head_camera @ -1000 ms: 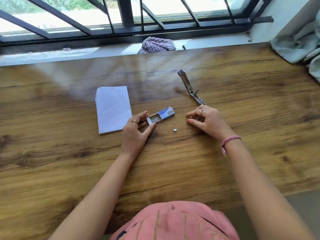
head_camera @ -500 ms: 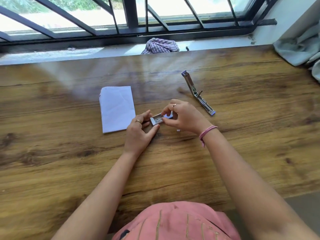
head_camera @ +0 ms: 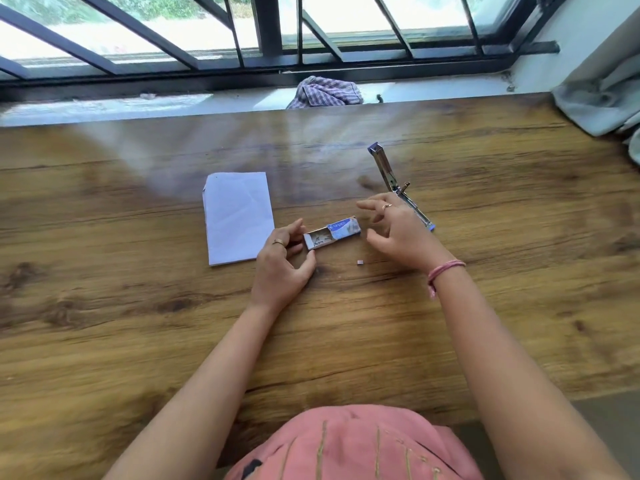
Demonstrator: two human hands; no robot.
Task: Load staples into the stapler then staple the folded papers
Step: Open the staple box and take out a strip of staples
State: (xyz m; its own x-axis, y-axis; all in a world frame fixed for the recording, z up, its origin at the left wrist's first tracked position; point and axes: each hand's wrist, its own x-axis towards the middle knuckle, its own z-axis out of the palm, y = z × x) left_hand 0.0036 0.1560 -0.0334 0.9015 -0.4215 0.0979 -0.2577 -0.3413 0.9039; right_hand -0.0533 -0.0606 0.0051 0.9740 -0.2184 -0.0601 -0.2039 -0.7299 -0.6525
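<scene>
A small blue staple box lies on the wooden table, its inner tray slid out to the left with loose staples in it. My left hand pinches the tray's left end. Just right of the box hovers my right hand, fingers spread and holding nothing that I can see. The metal stapler lies swung fully open behind my right hand, which hides part of it. The folded white papers lie flat left of the box. A tiny staple strip sits on the table below the box.
A checked cloth lies on the window sill behind the table. Grey fabric hangs at the far right edge. The table's near edge is at my lap.
My right hand went from near the stapler to the staple box, touched it, then drew back to the right with fingers spread. The tray shows further out. My left hand stayed on the tray.
</scene>
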